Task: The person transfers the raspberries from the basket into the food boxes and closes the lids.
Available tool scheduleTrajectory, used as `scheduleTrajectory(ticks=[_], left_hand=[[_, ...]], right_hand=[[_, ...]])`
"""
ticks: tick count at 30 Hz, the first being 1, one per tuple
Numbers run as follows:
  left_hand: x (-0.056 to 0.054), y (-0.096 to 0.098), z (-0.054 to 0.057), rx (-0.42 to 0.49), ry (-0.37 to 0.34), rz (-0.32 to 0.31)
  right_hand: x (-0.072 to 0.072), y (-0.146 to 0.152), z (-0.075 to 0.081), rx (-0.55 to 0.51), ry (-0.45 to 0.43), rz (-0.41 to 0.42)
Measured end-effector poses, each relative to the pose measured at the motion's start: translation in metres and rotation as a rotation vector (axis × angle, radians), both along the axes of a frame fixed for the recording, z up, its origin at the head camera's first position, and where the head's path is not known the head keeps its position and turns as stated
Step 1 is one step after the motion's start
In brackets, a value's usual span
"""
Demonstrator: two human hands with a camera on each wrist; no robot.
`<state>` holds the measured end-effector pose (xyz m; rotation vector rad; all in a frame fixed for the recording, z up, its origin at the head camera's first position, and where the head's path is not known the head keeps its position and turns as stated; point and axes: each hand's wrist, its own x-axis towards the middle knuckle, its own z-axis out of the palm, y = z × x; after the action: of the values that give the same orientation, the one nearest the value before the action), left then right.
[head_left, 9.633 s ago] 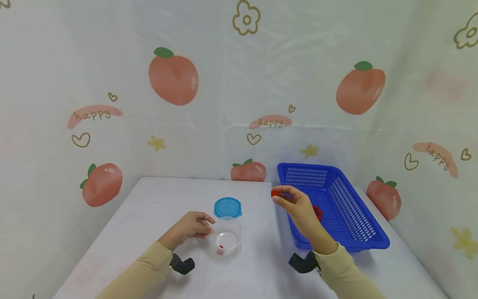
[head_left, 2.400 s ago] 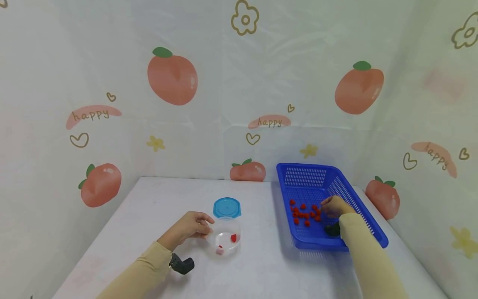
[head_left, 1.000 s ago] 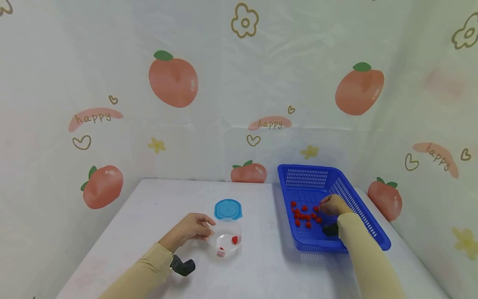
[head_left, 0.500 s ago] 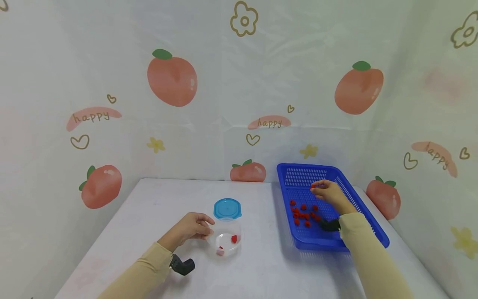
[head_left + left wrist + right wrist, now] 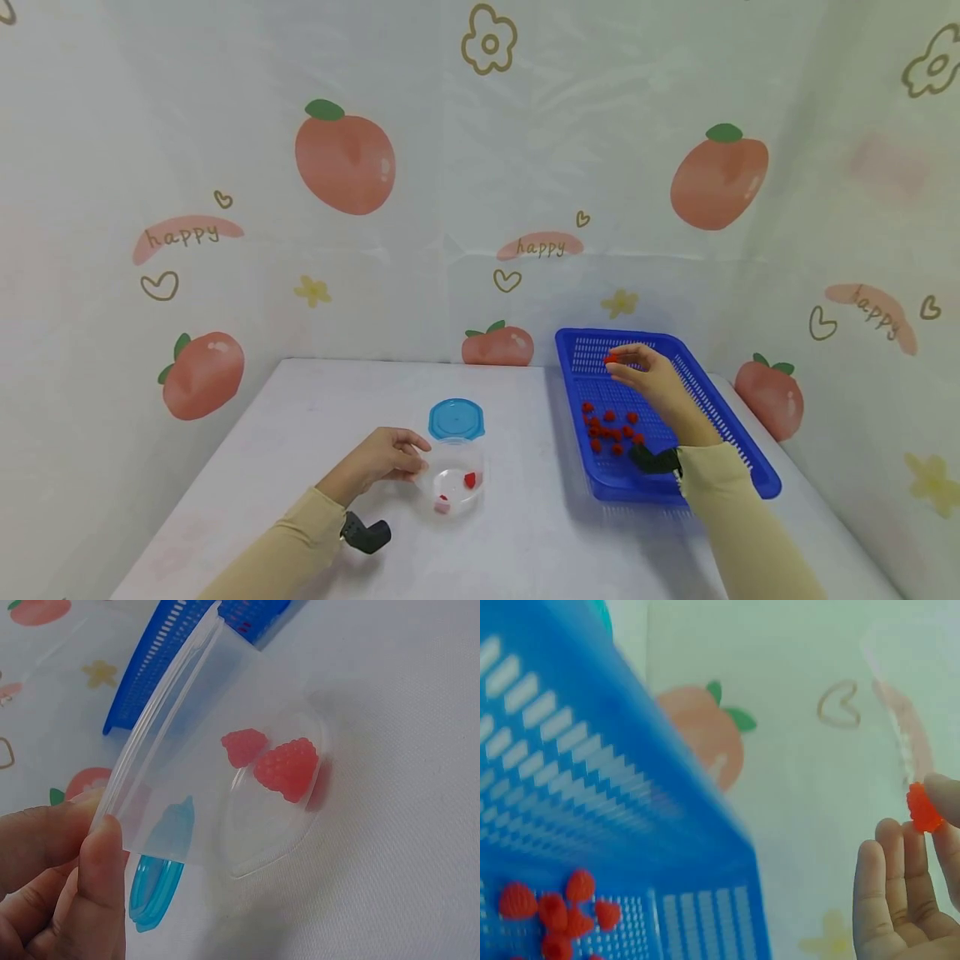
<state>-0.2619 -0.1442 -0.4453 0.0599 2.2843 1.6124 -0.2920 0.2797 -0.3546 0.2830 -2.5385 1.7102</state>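
My left hand (image 5: 378, 461) pinches the rim of a clear plastic tub (image 5: 206, 739) between thumb and fingers. Inside the tub, the left wrist view shows two red raspberries (image 5: 289, 769) near its bottom. My right hand (image 5: 663, 392) is raised over the blue basket, pinching one raspberry (image 5: 922, 808) at its thumb and fingertip, with the other fingers extended. Below it, several more raspberries (image 5: 606, 433) lie on the floor of the blue basket (image 5: 615, 490), gathered toward its left side.
A blue lid (image 5: 456, 418) lies on the white table (image 5: 360, 392) just behind the tub. The basket stands at the right of the table, near the patterned backdrop (image 5: 420, 292). A black wrist camera (image 5: 367, 533) hangs under the left wrist.
My right hand has picked a raspberry from the basket's floor, then risen and moved left with it. Since the oldest frame, a second raspberry shows in the tub; the left hand has stayed put.
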Motion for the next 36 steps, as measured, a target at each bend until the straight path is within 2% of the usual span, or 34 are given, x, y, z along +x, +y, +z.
scheduleTrajectory(ticks=[11,20,29,36], left_hand=[[0.001,0.0,0.001,-0.006,0.001,0.006],[0.0,0.0,-0.001,-0.012,0.003,0.013],[-0.001,0.0,-0.002,-0.009,0.007,0.001],[-0.001,-0.001,-0.002,0.002,0.006,-0.006]], right_hand=[[0.02,-0.045,0.005,-0.139,0.074,0.103],[0.038,-0.078,0.005,-0.171,0.054,0.156],[0.049,-0.11,-0.012,-0.184,0.027,0.226],[0.054,-0.132,-0.036,-0.194,-0.017,0.272]])
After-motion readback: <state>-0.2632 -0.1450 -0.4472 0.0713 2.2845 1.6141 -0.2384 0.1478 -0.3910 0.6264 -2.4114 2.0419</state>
